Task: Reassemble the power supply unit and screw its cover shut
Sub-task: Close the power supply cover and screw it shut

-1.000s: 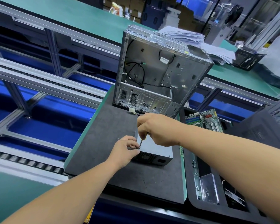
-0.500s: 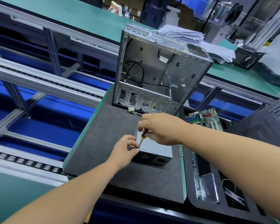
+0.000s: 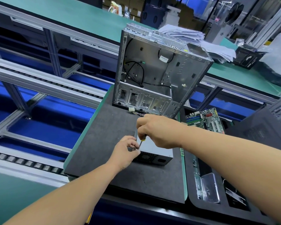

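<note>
While the right hand grips a yellow-handled screwdriver, left-hand fingers pinch near its tip.
Grey metal power supply unit lies on the dark bench mat; any screw is hidden.

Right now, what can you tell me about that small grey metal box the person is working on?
The grey box is a power supply lying flat on the dark mat, in front of the open computer case. Its lid looks like plain sheet metal; its near face is black with a round fan grille and a socket. The left hand pinches the screwdriver tip at its near left corner, while the right hand grips the handle above.
</note>
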